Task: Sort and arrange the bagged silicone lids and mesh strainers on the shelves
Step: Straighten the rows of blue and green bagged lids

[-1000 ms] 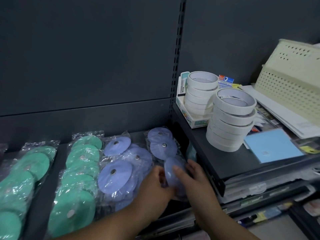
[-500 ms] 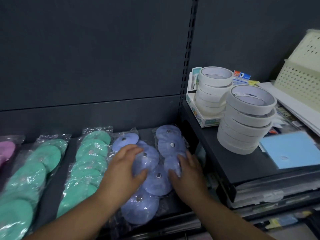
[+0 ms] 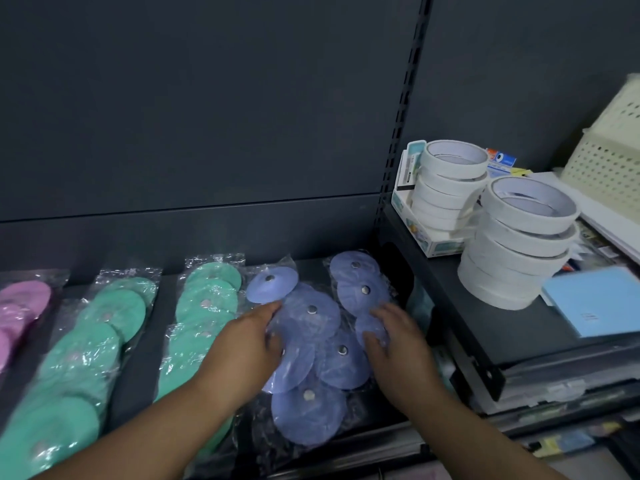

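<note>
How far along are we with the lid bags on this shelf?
Done: the pink bag and green bags lie in colour rows. In hand: the left hand and right hand rest on the blue bags, not yet in neat rows. Left: straightening those; no strainers are in view.

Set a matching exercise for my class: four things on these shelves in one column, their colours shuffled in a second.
Things
1 tape rolls
2 pad
3 leftmost lids
4 lids second from left

Colours
a pink
b white
c green
d blue

Pairs: 1-b, 2-d, 3-a, 4-c
</note>
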`<state>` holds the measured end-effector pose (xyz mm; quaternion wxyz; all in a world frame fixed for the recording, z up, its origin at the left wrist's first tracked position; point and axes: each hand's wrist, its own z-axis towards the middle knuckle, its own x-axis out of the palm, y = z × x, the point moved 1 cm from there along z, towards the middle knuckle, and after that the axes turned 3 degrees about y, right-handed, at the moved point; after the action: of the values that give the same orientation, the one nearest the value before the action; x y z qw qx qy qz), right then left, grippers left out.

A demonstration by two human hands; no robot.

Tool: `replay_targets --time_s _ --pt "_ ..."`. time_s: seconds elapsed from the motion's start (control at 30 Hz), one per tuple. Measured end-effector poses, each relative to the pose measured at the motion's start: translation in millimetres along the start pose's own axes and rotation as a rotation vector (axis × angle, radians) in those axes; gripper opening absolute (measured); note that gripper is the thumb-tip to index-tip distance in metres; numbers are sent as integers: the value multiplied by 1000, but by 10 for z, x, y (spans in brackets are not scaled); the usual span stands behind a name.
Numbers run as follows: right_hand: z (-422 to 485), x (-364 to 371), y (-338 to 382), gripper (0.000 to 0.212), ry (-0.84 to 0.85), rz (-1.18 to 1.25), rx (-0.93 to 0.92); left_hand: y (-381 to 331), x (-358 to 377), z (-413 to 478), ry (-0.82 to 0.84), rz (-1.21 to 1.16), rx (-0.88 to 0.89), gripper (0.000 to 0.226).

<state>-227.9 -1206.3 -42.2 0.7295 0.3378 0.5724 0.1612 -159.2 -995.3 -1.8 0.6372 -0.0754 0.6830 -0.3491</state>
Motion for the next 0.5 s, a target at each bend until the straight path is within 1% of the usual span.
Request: replay_targets --time_s 0.07,0.13,0.17,0.2,0.23,0.27,0.3,0.33,0.37,0.4,0.47,0.5 --pt "-118 -57 202 21 1 133 -10 -26 -85 -24 -85 -41 27 49" --pt "-234 -124 458 11 130 339 71 -73 -133 -53 -162 -85 134 45" --pt "-277 -142 565 13 198 502 131 -122 -123 -68 -168 -93 220 45" --pt "-311 -143 637 15 269 705 215 -197 -88 -78 -124 -97 305 48" --pt "-340 -149 705 22 325 916 314 -280 -17 -91 -43 -93 410 51" --pt "-358 -162 719 34 338 1070 403 -341 83 -100 57 -89 516 53" --pt "-375 -184 694 41 327 1143 455 -386 191 -115 154 -92 605 57" --pt "-387 -215 644 40 296 1132 485 -427 277 -129 246 -110 657 65" --pt "-399 -259 578 33 245 1095 519 -472 335 -136 327 -145 664 72" --pt "-414 -311 478 25 176 1028 552 -505 367 -127 373 -182 639 76" --pt "-438 -427 229 19 44 835 578 -512 421 -96 357 -193 590 77" --pt "-450 -499 155 19 22 722 558 -485 458 -67 334 -147 573 79"
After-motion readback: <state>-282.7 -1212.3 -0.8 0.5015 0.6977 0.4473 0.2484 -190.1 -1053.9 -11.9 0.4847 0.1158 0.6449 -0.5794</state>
